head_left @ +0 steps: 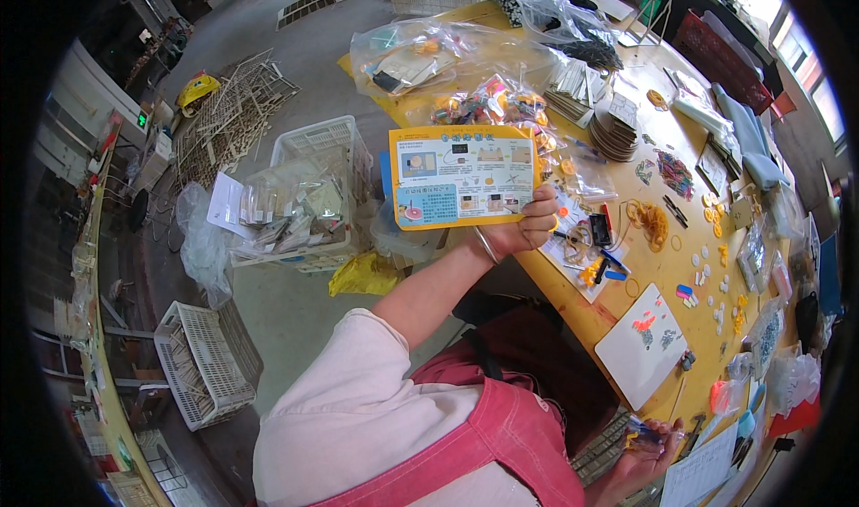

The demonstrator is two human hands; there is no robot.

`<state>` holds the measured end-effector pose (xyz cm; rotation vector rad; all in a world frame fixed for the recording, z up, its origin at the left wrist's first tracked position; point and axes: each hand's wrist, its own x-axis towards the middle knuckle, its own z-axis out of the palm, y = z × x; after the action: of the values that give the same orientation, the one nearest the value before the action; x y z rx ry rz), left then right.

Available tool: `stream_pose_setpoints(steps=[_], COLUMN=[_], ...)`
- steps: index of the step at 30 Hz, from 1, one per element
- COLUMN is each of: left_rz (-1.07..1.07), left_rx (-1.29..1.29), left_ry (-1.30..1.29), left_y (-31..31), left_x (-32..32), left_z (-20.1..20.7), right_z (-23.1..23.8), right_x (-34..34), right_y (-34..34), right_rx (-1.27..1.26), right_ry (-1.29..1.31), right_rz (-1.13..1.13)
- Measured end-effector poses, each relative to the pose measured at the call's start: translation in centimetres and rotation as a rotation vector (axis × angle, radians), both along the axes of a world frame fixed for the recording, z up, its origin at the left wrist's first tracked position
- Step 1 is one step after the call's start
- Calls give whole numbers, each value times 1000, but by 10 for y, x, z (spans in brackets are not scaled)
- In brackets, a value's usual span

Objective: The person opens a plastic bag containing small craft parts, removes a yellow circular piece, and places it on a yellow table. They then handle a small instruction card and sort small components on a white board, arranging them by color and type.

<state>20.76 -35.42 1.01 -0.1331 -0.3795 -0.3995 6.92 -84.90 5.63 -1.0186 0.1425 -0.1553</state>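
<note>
My left hand (pixel 530 223) grips the lower right corner of a yellow-bordered printed instruction sheet (pixel 465 178) and holds it up, its printed side showing. A bracelet circles that wrist. Low at the right, my right hand (pixel 646 458) is palm up, its fingers curled round a small clear bag (pixel 641 437) with blue and orange bits in it. Near my left hand, a white paper (pixel 573 252) on the table carries a black battery box (pixel 600 230), blue pieces and a yellow part. A white board (pixel 642 346) with small orange and grey parts lies nearer my right hand.
On the yellow table (pixel 577 315) are rubber bands (pixel 650 225), bundled coloured wires (pixel 675 174), stacked wooden sheets (pixel 614 129) and a bag of colourful parts (pixel 494 104). A white crate (pixel 344 149) full of bags stands left of the table. Another crate (pixel 201 364) sits lower left.
</note>
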Motion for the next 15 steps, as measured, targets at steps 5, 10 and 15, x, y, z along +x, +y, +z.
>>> stream_pose_setpoints(steps=[5, 10, 15], left_rz=[7, 13, -14], left_rx=[2, 13, -1], left_ry=[3, -5, 0], left_y=[0, 0, 1], left_x=[-1, 0, 0], left_z=[1, 1, 0], right_z=[4, 2, 2], right_x=[-1, 0, 0], right_y=[4, 2, 2], right_rx=[1, 9, -2], right_ry=[-2, 8, 20], right_rz=[2, -4, -15])
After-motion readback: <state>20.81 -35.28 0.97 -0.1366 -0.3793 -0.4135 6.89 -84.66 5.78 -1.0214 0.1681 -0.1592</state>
